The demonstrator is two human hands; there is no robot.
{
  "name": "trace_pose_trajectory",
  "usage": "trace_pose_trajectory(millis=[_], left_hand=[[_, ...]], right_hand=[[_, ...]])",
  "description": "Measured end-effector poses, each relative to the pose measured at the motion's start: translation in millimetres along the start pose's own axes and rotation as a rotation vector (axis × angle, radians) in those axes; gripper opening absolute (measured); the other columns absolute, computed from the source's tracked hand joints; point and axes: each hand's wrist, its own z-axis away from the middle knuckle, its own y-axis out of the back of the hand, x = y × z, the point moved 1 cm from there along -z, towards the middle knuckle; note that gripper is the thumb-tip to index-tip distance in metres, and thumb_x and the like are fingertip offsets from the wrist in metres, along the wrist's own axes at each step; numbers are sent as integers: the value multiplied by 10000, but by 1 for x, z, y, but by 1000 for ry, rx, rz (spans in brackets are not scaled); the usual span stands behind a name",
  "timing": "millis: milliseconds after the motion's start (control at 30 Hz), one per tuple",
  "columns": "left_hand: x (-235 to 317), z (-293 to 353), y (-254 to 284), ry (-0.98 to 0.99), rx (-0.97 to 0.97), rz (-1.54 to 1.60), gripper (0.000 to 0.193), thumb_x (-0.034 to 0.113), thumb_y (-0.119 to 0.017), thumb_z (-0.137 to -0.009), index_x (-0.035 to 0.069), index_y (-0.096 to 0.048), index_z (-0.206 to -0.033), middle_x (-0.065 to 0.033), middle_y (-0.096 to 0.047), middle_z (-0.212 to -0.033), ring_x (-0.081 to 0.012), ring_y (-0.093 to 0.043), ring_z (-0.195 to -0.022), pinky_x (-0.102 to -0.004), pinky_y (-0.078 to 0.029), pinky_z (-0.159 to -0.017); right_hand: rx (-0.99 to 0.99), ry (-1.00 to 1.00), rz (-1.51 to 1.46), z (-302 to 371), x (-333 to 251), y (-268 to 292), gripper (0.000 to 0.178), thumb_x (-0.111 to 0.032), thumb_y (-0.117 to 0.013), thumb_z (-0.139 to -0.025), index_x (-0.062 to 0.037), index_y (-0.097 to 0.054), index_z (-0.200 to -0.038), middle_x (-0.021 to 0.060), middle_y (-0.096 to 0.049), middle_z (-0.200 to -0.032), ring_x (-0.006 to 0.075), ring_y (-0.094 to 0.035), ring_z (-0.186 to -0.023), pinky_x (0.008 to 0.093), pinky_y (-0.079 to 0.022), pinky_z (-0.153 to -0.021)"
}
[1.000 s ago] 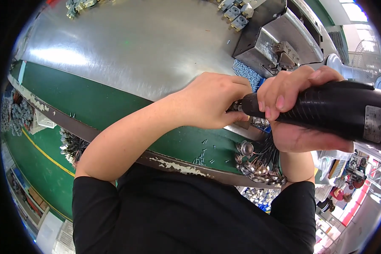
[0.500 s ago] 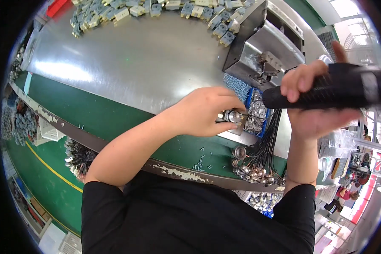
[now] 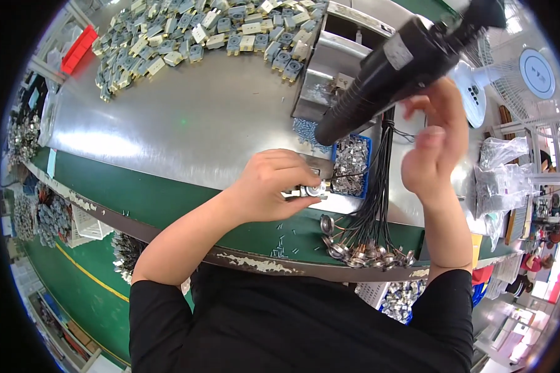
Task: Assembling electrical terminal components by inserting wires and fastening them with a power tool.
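My left hand (image 3: pixel 275 184) is closed, pinching a small round metal part (image 3: pixel 314 190) between thumb and fingers at the front edge of the steel plate. Just behind the pinch sits a flat metal block (image 3: pixel 317 164), partly hidden by my fingers. A black cylindrical power screwdriver (image 3: pixel 379 78) hangs tilted over the bench, its lower end beside a pile of small blue-grey screws (image 3: pixel 310 132). To the right of that tool is my right hand (image 3: pixel 434 140), fingers apart and slightly blurred, holding nothing that I can see.
A blue tray (image 3: pixel 368 168) holds small metal pieces. Next to it lies a bundle of black cables (image 3: pixel 379 186) with round metal ends (image 3: pixel 367 252) at the bench edge. Many grey-and-cream blocks (image 3: pixel 199 31) cover the back. A steel box (image 3: pixel 330 56) stands behind the screws.
My right hand has let go of the screwdriver, which now hangs more upright and farther left. The view has shifted; my left hand still pinches the metal part.
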Motion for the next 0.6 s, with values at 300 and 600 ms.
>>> trace_pose_trajectory(millis=[300,600], left_hand=[[25,-8,-5,424,144,187,336,123,-891,-662,49,-689,-921,-73,-719,-784,-164,-720,-750,-299,-574,-759],[48,-21,-10,85,-175,168,605,326,-904,-660,29,-627,-1109,-88,-695,-1050,-251,-703,-898,-353,-552,-799]], right_hand=[[-735,357,225,37,-16,-17,430,-366,-768,-770,-41,-652,-1025,58,-614,-839,234,-613,-720,371,-498,-644],[-323,465,129,44,15,35,204,-125,-665,-823,-15,-644,-994,65,-671,-880,206,-671,-794,290,-536,-685]])
